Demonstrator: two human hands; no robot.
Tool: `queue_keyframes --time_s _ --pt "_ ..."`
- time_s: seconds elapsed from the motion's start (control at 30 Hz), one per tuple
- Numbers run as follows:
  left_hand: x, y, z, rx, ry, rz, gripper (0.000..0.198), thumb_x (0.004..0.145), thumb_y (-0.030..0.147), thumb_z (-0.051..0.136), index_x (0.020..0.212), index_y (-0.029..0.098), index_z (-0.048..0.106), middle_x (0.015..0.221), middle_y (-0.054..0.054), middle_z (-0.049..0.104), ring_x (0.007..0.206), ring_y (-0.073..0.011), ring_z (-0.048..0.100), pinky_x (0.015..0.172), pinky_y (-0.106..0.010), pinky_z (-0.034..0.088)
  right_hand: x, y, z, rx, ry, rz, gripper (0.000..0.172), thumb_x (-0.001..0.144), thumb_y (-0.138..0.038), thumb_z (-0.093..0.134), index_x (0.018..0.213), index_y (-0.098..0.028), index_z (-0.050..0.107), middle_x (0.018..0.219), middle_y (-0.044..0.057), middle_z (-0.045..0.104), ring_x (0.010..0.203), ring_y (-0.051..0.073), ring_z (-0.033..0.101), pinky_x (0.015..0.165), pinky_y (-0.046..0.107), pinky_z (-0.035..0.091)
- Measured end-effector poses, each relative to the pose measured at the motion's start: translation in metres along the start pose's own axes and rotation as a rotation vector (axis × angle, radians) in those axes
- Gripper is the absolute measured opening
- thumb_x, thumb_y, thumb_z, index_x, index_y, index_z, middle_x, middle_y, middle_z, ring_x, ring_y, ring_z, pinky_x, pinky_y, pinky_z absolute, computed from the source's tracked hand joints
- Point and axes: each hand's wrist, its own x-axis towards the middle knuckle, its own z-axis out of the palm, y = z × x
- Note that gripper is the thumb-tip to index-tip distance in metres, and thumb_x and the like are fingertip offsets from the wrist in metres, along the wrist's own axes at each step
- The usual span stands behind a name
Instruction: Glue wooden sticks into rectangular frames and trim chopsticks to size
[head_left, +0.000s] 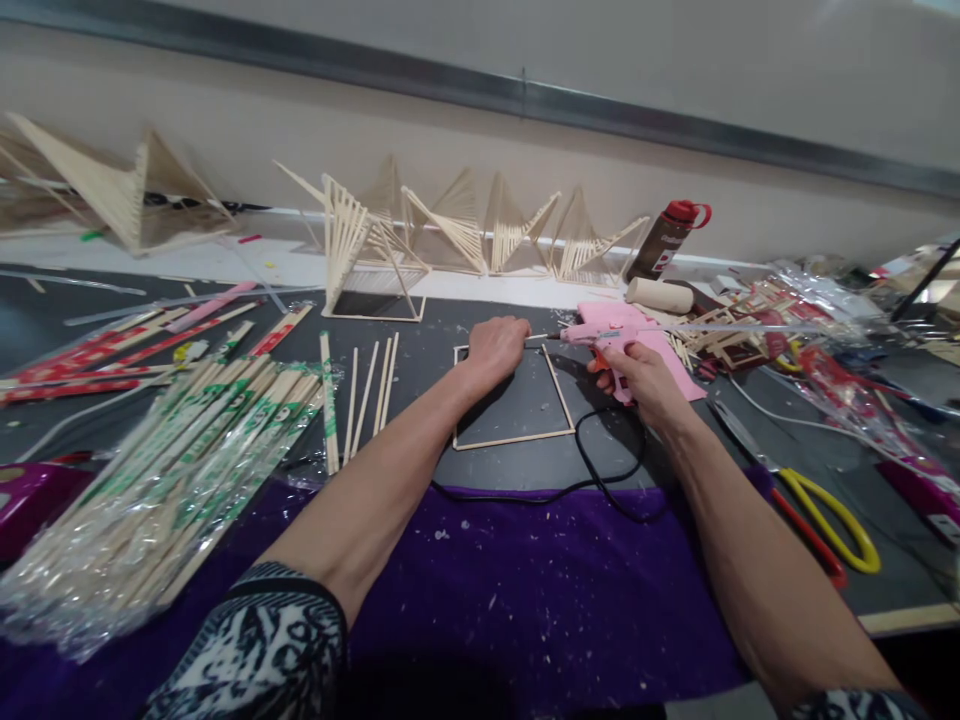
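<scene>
1. Near edge: a purple cloth [525, 590] covers the front of the dark work surface [420, 350] between the two forearms.
2. Near left: a clear plastic bag of wrapped sticks [202, 480] lies partly on the cloth.
3. Near right: scissors [810, 532] with one yellow and one red handle lie beside the right forearm, blades directed away from the person.
4. Cable: a black cable [525, 497] runs along the far edge of the cloth and loops beside the right forearm.
5. Loose stock: several bare sticks [367, 395] lie side by side, left of the left forearm.
6. Workpiece: a four-sided stick frame [517, 440] lies flat on the work surface, between and ahead of the forearms.
7. Left hand [499, 345]: positioned at the far side of the frame, fingers bent downward. The fingertips are hidden; whether they pinch a stick cannot be told.
8. Right hand [637, 370]: fingers wrapped around the handle of a pink glue gun [607, 335]. The nozzle points left, toward the left hand, near the frame's far right corner.
9. Beneath and beside the gun: a pink sheet [675, 365].
10. Rear: twisted stick models [450, 235] stand in a row along the wall; a red-capped bottle [664, 240] stands to their right.
</scene>
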Motion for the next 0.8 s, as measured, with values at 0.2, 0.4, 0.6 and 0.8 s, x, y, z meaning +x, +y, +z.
queue_keyframes --time_s 0.2,0.4,0.6,0.8 --pt "0.0008 -0.0015 0.0018 -0.002 0.024 0.007 0.03 0.087 0.025 0.037 0.102 0.021 0.062 0.103 -0.008 0.064 0.093 -0.0203 0.057 0.076 -0.03 0.042 -0.0016 -0.004 0.0047 -0.084 0.046 -0.03 0.029 0.073 -0.044 0.056 0.076 -0.015 0.054 0.054 -0.001 0.056 0.039 0.006 0.042 0.034 0.017 0.026" --pt "0.0006 -0.0007 0.0015 -0.015 0.023 0.008 0.03 0.087 0.025 0.037 0.1 0.021 0.063 0.102 -0.008 0.064 0.094 -0.0218 0.058 0.075 -0.031 0.043 0.0006 -0.0042 0.0062 -0.109 0.068 -0.041 0.028 0.072 -0.043 0.056 0.076 -0.016 0.051 0.057 -0.002 0.056 0.038 0.006 0.04 0.032 0.018 0.024" --pt "0.0009 -0.0008 0.0026 -0.008 0.029 0.008 0.03 0.086 0.024 0.038 0.101 0.02 0.063 0.103 -0.009 0.064 0.095 -0.0227 0.058 0.077 -0.033 0.043 0.0013 -0.0041 0.0077 -0.164 0.109 -0.032 0.025 0.073 -0.041 0.055 0.071 -0.018 0.047 0.047 -0.005 0.049 0.035 0.006 0.038 0.032 0.018 0.023" --pt "0.0021 -0.0022 0.0046 -0.014 0.044 0.026 0.031 0.086 0.025 0.037 0.099 0.02 0.064 0.101 -0.009 0.065 0.094 -0.023 0.059 0.077 -0.033 0.044 0.0016 -0.0033 0.0087 -0.155 0.106 -0.051 0.024 0.073 -0.041 0.055 0.07 -0.019 0.045 0.047 -0.005 0.048 0.036 0.006 0.039 0.035 0.018 0.026"
